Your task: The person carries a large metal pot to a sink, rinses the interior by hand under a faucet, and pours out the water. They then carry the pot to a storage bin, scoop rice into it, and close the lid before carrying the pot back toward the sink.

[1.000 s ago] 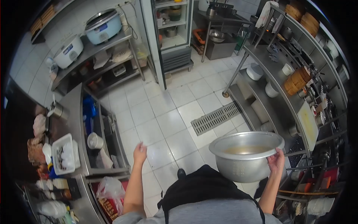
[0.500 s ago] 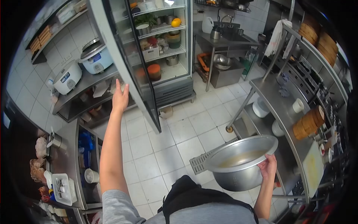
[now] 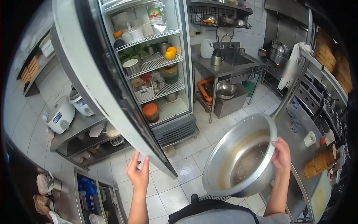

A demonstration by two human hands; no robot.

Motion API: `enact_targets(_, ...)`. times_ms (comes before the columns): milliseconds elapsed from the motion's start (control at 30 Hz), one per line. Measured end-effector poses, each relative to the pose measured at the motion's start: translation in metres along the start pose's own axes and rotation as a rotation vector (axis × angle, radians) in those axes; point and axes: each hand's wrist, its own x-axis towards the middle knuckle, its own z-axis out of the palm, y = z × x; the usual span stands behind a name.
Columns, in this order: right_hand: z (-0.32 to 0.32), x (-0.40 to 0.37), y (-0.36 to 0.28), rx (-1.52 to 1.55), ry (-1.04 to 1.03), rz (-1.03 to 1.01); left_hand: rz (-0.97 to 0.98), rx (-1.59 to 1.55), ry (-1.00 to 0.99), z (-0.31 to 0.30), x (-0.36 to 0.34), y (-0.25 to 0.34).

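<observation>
Now, fridge door: it looms larger beside us than in the earlier frame, and we see more of the shelves in the fridge (image 3: 173, 128).
Metal pot: we have it in front of us, right of centre, held off the floor; its mouth now tips more steeply, showing the inside.
Pot contents: a shallow brownish layer with small pale bits at the bottom of the metal pot (image 3: 238, 160).
Fridge shelves: an orange tub (image 3: 150, 112) sits lowest; above are a white basket (image 3: 144, 94) with mixed items, then leafy greens (image 3: 128, 53), metal containers and yellow-orange fruit (image 3: 170, 53).
Bench: on the right-hand bench (image 3: 296, 119) we see a white cup (image 3: 310, 138) near bamboo steamers (image 3: 317, 163).
Right hand: our right hand (image 3: 282, 154) grips the pot's rim, fingers curled round it.
Left hand: our left hand (image 3: 138, 172) is partly open, thumb and fingers apart, at the lower edge of the fridge door (image 3: 108, 100); we cannot tell whether it touches.
</observation>
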Motion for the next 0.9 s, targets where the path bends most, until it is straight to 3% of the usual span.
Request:
enact_targets(133, 0.021, 0.060, -0.026, 0.021, 0.089, -0.098, 0.132, -0.132, -0.018, 0.061, 0.037, 0.017)
enact_targets(400, 0.019, 0.202, -0.052, 0.019, 0.042, -0.140, 0.171, -0.302, -0.165, 0.203, 0.088, 0.034)
enact_targets(567, 0.000, 0.308, -0.050, -0.027, -0.033, -0.051, 0.149, -0.300, -0.080, 0.296, 0.124, 0.048)
enact_targets(667, 0.011, 0.359, -0.050, -0.062, -0.011, -0.020, 0.014, -0.324, -0.112, 0.341, 0.144, 0.050)
enact_targets(767, -0.001, 0.416, -0.045, -0.064, -0.070, -0.008, 0.007, -0.193, -0.201, 0.370, 0.168, 0.044)
enact_targets(900, -0.011, 0.483, -0.045, -0.051, 0.001, -0.012, -0.047, -0.203, -0.220, 0.421, 0.201, 0.018)
